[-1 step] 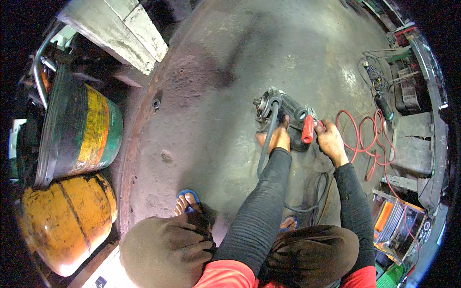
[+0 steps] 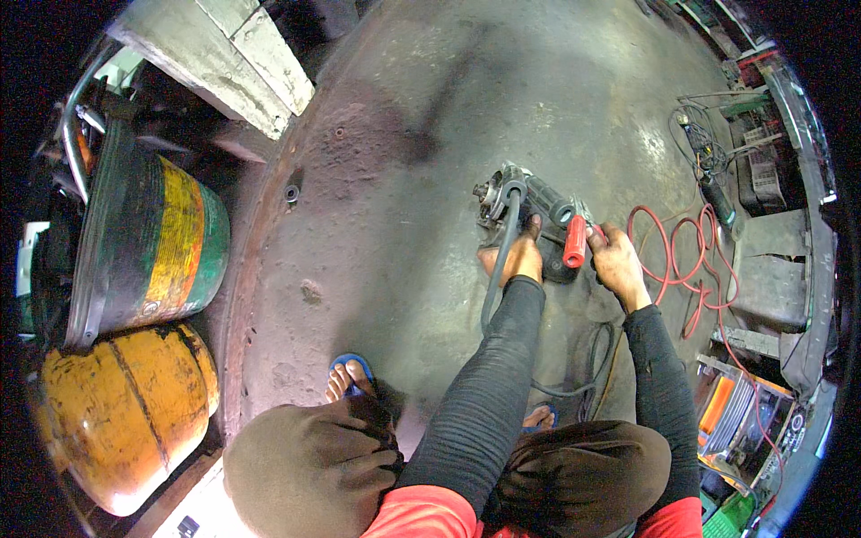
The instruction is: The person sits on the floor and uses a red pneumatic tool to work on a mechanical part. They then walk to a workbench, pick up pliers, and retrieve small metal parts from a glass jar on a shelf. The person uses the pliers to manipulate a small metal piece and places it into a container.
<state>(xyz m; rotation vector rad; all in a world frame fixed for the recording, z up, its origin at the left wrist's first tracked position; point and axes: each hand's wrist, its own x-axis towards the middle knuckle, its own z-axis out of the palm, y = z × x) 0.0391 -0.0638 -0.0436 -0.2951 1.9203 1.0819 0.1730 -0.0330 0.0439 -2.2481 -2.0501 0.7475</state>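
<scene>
A: State of the hands?

B: Apart, but near each other, both occupied. The left hand [image 2: 513,262] was closed around a corded power tool [image 2: 544,198], probably an angle grinder; its thumb lay along the body and the other fingers were mostly hidden. The right hand [image 2: 619,266], just beside it, pinched a red-handled hand tool [image 2: 575,244], type not resolved.

A: Location of the power tool?

B: Ahead of the left wrist, its exposed spindle [image 2: 481,191] pointing away to the left of that hand. Whether the underside touched the floor [image 2: 404,278] could not be told.

A: Handling estimate?

B: Judged heavy for one hand, with the weight biased toward the metal head, beyond the left fingers. Stiff housing, not fragile; smooth or greasy patches could have slipped. Best hold: around the black body, close behind the head, clear of the spindle.

A: The cord?

B: The grey cord [image 2: 510,235] ran across the tool and down past the left wrist; flexible, a poor lifting point. The hand tool looked light and rigid, best taken by its red grip. A red cable [image 2: 701,251] lay to the right of the right hand.
</scene>
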